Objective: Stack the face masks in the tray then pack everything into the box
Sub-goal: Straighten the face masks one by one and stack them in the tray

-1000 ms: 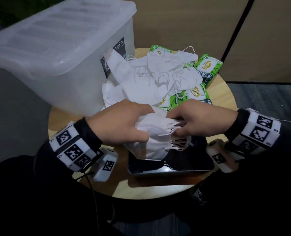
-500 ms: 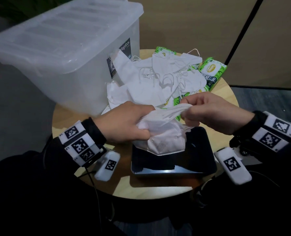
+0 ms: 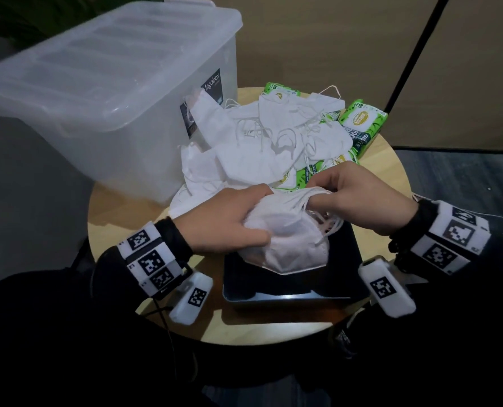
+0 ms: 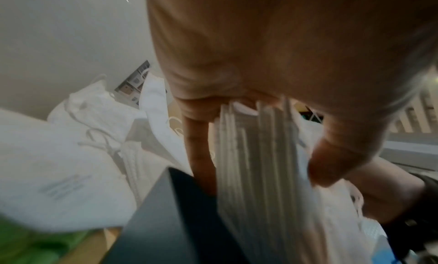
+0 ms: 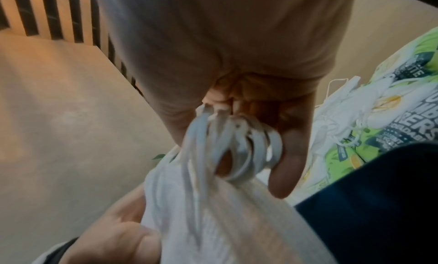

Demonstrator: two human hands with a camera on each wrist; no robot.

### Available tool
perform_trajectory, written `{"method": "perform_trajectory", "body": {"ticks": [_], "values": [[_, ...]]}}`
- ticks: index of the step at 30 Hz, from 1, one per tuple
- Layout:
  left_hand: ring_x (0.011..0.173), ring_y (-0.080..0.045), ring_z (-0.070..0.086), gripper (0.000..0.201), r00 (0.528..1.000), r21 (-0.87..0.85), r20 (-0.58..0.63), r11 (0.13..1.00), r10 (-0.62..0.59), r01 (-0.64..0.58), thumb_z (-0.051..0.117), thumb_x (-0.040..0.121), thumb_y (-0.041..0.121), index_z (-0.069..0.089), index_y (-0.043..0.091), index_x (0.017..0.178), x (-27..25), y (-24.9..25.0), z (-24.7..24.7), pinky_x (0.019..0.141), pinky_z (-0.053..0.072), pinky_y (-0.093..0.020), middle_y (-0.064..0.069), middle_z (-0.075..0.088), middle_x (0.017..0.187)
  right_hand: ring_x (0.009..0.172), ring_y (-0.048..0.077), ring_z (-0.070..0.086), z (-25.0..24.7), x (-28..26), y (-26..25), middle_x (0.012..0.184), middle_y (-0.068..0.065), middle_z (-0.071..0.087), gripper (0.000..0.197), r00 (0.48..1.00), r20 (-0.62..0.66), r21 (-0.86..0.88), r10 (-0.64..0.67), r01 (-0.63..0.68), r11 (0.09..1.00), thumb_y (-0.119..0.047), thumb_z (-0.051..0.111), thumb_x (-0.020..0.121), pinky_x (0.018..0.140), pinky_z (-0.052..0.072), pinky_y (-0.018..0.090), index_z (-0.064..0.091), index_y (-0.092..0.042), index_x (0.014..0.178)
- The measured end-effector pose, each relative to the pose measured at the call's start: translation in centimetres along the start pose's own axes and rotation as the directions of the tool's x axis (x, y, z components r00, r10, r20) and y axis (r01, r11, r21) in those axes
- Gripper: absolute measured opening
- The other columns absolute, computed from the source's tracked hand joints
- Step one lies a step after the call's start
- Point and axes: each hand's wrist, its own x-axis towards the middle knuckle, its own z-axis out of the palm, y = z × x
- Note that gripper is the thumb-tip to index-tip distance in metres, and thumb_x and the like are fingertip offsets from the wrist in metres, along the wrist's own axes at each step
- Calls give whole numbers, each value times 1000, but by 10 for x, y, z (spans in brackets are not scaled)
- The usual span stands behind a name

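A stack of folded white face masks (image 3: pixel 288 245) stands on edge over the far part of the black tray (image 3: pixel 294 292). My left hand (image 3: pixel 229 221) grips the stack's left end, thumb on the near side; the left wrist view shows the mask stack (image 4: pixel 260 165) between thumb and fingers. My right hand (image 3: pixel 356 198) pinches the bunched ear loops (image 3: pixel 312 198) at the right end; the right wrist view shows the ear loops (image 5: pixel 227 142) wound over its fingers. A loose pile of white masks (image 3: pixel 262 142) lies behind on the round wooden table (image 3: pixel 112 212).
A big translucent lidded box (image 3: pixel 106 92) fills the table's back left. Green wipe packs (image 3: pixel 362 124) lie at the back right, partly under the loose masks. The table's near rim lies close in front of the tray.
My right hand has come back down from lifting a single mask and now pinches the ear loops at the stack's right end. The left hand keeps its grip on the stack.
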Motion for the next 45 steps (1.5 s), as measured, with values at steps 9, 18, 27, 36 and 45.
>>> {"method": "perform_trajectory", "body": {"ticks": [9, 18, 27, 36, 45], "values": [[101, -18, 62, 49, 998, 79, -12, 995, 59, -58, 69, 93, 52, 53, 23, 129, 11, -11, 18, 81, 42, -27, 8, 67, 109, 76, 28, 60, -8, 4, 4, 74, 23, 60, 19, 978, 114, 560, 174, -208, 802, -12, 59, 73, 85, 44, 44, 61, 7, 72], [87, -17, 59, 49, 999, 218, 17, 975, 50, -53, 62, 84, 62, 55, 22, 112, 4, -14, -4, 72, 40, -32, 8, 63, 89, 76, 30, 51, 0, 9, 24, 83, 20, 59, 15, 979, 48, 556, 198, -191, 809, 6, 69, 57, 68, 43, 34, 65, -4, 68], [96, -32, 62, 37, 995, 512, 98, 856, 22, -70, 51, 94, 40, 44, 19, 123, -11, 1, 30, 76, 50, -42, -4, 64, 108, 76, 43, 68, -1, 8, 30, 84, 18, 76, 33, 983, 183, -7, -22, 24, 1000, -17, 83, 69, 74, 53, 49, 76, -25, 101], [121, -28, 54, 61, 989, 378, -68, 920, 134, -99, 55, 96, 35, 41, 15, 151, 2, -12, 17, 99, 47, -43, -9, 53, 140, 83, 17, 76, -4, 12, 31, 86, -4, 79, 23, 992, 120, -173, -28, 48, 984, -8, 85, 78, 80, 59, 38, 78, -23, 94], [118, -29, 53, 80, 996, 454, 30, 887, 80, -84, 51, 89, 30, 19, 18, 161, 5, -17, 38, 97, 46, -44, -9, 52, 140, 69, 8, 68, -26, 19, 36, 85, 5, 77, 17, 982, 139, 131, 127, -145, 981, -8, 78, 88, 62, 56, 24, 79, -10, 106]]}}
